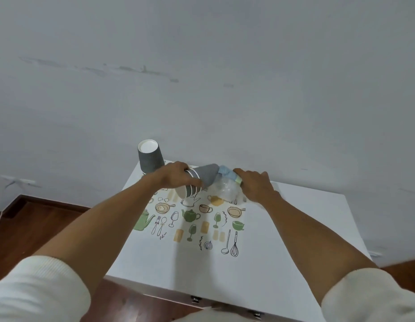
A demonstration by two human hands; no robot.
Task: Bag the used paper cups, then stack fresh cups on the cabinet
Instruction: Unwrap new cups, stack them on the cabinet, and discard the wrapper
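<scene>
A nested stack of grey ribbed paper cups [203,180] lies sideways above the white cabinet top [283,228], open ends toward me. My left hand [178,176] grips the stack near its rims. My right hand [255,185] holds a crumpled clear plastic bag [226,188] with a pale blue top part, right at the stack's closed end. Another stack of grey cups [150,158] stands upside down at the cabinet's back left corner, apart from both hands.
The cabinet top carries a print of kitchenware drawings [192,221]. A pale wall [202,77] rises directly behind it. Dark wooden floor [34,228] lies to the left, with a thin cable along the wall. Metal latches [196,299] show at the cabinet's front edge.
</scene>
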